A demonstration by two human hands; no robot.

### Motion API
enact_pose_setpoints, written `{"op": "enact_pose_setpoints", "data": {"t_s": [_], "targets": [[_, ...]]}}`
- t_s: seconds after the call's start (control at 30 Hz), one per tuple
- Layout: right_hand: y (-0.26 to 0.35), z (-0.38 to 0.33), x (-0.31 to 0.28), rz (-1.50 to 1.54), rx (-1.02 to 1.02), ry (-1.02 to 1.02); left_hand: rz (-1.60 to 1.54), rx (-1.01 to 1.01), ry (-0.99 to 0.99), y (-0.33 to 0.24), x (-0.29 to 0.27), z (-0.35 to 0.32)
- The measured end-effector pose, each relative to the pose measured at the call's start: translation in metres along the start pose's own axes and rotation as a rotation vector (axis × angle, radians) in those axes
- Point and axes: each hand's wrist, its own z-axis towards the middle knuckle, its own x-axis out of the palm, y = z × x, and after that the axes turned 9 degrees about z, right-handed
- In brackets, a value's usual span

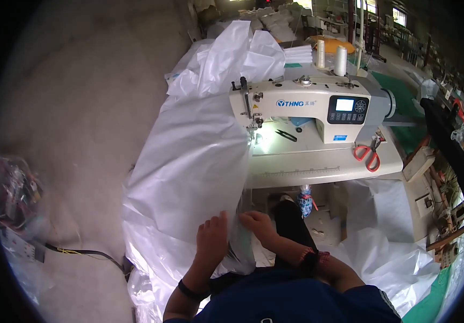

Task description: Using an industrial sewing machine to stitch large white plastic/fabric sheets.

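A large sheet of glossy white plastic-like material (189,156) runs from behind the sewing machine down to my lap. My left hand (212,237) lies on it near its right edge, fingers stretched forward. Just to the right, my right hand (259,225) has its fingers closed on the edge of the sheet. Ahead of both hands stands a white sewing machine (296,102) with its lamp and display lit. The sheet passes beside and under the needle area (253,129); the needle itself is too small to make out.
Black thread snips (286,135) and red-handled scissors (369,157) lie on the machine table (307,169). Two white thread cones (340,61) stand behind. More white sheeting (377,258) hangs at the right. A black cable (86,252) crosses the floor at the left.
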Motion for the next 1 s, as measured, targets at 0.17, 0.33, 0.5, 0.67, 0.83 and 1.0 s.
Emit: {"op": "enact_pose_setpoints", "data": {"t_s": [0.17, 0.33, 0.5, 0.67, 0.83, 1.0], "targets": [[0.036, -0.008, -0.004, 0.076, -0.375, -0.098, -0.345, 0.005, -0.248, 0.028, -0.018, 0.016], [0.072, -0.026, -0.001, 0.621, 0.021, 0.015, -0.723, -0.326, -0.102, 0.043, -0.047, 0.033], [0.075, -0.049, 0.016, 0.304, -0.071, 0.157, -0.829, -0.115, 0.075, 0.035, -0.054, 0.03], [0.058, -0.068, 0.042, -0.087, -0.059, 0.408, -0.922, -0.228, 0.372, 0.027, -0.035, 0.025], [0.039, -0.082, 0.063, -0.341, -0.526, 0.837, -0.539, -0.179, 0.232, 0.027, -0.024, 0.019], [0.02, -0.052, 0.062, -0.165, -0.633, 0.252, -0.174, -0.219, 0.06, 0.046, -0.055, 0.021]]}}
